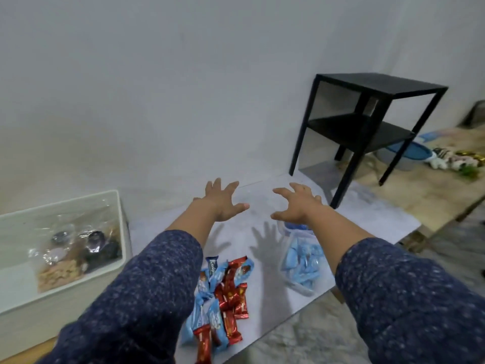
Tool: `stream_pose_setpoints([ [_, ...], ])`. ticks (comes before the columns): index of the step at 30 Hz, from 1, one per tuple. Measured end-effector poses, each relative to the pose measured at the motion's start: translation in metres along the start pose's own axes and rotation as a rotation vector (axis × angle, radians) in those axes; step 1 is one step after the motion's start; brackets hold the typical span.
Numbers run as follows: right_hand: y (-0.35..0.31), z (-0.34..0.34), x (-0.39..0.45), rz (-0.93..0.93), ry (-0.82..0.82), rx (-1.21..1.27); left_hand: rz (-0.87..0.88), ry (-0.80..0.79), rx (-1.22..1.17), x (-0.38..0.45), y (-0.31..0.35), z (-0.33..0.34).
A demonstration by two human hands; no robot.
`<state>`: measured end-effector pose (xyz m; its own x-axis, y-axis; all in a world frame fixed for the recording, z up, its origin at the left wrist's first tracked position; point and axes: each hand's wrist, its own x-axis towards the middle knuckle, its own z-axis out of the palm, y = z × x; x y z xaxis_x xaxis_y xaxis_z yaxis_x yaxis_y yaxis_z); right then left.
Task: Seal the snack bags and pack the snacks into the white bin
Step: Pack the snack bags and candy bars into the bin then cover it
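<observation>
A white bin [119, 227] stands at the left end of the table [262, 203], holding a clear bag of nuts and dark wrapped sweets [70, 256]. Loose red and blue snack bars [223, 292] lie heaped near the table's front edge. A person's left hand [223, 203] and right hand [299, 206] hover above the table, palms down, fingers spread wide and holding nothing, both arms stretched forward in speckled navy sleeves [147, 292]. Under the right forearm lies a clear bag of pale blue snacks [301, 261]. A black side table [367, 122] stands at right.
</observation>
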<state>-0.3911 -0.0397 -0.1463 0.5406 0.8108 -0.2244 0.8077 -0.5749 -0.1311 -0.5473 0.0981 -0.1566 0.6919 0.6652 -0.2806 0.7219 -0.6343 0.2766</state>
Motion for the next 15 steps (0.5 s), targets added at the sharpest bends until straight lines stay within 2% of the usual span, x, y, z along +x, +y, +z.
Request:
stream_pose_setpoints([
  [8, 0.110, 0.031, 0.016, 0.101, -0.048, 0.077, 0.091, -0.109, 0.077, 0.058, 0.087, 0.057],
  [15, 0.162, 0.061, 0.070, 0.128, -0.066, 0.067, 0.180, -0.188, 0.167, 0.140, 0.106, 0.103],
])
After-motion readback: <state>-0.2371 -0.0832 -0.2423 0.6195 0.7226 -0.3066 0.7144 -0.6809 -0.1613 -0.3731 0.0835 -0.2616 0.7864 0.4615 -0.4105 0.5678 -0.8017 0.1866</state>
